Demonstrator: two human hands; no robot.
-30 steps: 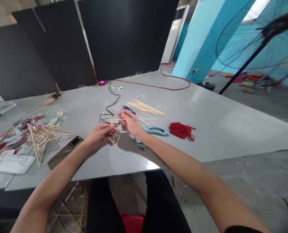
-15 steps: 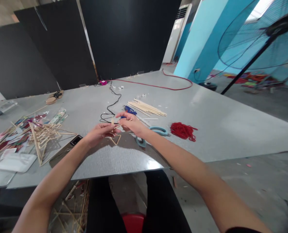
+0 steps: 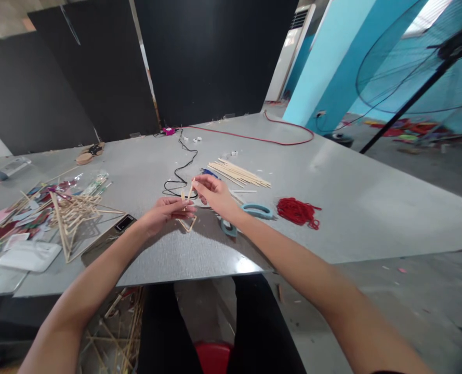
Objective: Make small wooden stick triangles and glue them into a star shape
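Observation:
Short wooden sticks (image 3: 183,196) rise from the fingers of my left hand (image 3: 170,210), which is closed on them. My right hand (image 3: 215,195) pinches the upper end of another short stick (image 3: 191,189); its lower end meets the left fingers. Below the hands, a small triangular stick frame (image 3: 187,225) shows; whether it joins the held sticks I cannot tell. Partly behind my right hand lies a blue glue gun (image 3: 209,173). Scissors with light blue handles (image 3: 257,210) rest beside my right wrist.
A bundle of wooden sticks (image 3: 240,172) lies beyond my right hand, with red yarn (image 3: 298,211) farther right. At left are a stick star frame (image 3: 65,223), paper scraps (image 3: 28,218), a white case (image 3: 30,255) and a dark-screened device (image 3: 123,223). A black cord (image 3: 186,165) crosses the table.
My right hand has lifted slightly and turned, tilting its stick from nearly flat to steep. My left hand stays nearly in place. The view has shifted slightly.

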